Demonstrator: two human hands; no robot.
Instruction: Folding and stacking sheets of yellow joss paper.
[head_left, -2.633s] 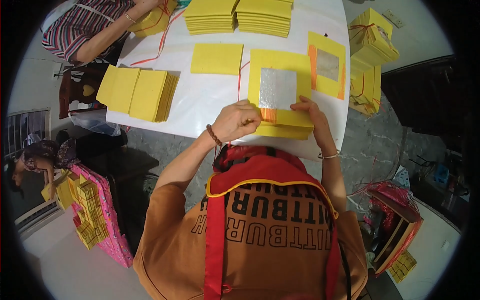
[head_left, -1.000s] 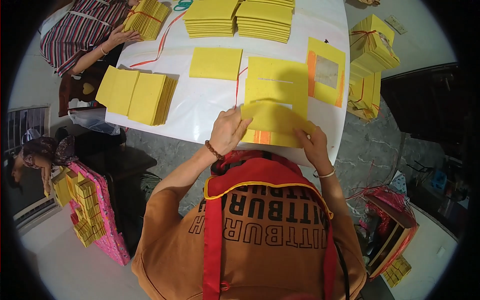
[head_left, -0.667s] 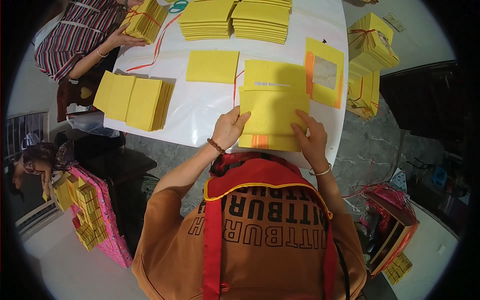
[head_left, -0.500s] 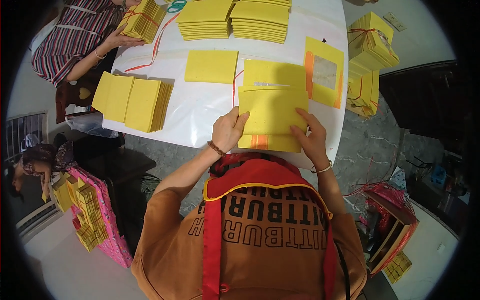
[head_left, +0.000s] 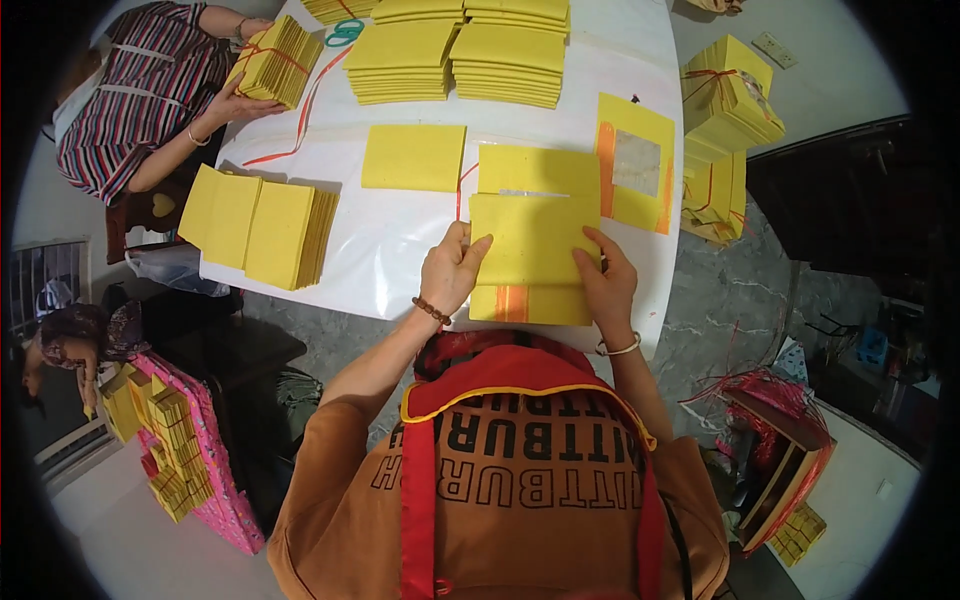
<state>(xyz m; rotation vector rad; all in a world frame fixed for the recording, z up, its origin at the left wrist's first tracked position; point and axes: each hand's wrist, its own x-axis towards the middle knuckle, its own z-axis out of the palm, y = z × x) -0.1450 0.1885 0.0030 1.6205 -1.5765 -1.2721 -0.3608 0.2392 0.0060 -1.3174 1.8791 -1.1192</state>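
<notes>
At the near edge of the table, a folded sheet of yellow paper lies between my two hands. My left hand pinches its left edge, thumb on top. The right edge is gripped by my right hand, its thumb resting on the paper and some fingertips hidden. Under the folded part, a lower yellow strip with an orange band sticks out toward me. Another yellow piece extends beyond the far edge, a silvery patch partly showing. A folded yellow sheet lies just to the left.
Stacks of folded yellow paper stand at the back, another leaning stack at left. An open sheet with a grey square lies at right. Across the table, a co-worker's hand holds a tied bundle. Scissors lie nearby.
The view has shifted slightly, so the table sits a little lower. Both hands stay on the yellow paper; my right fingers have slid a little along its edge.
</notes>
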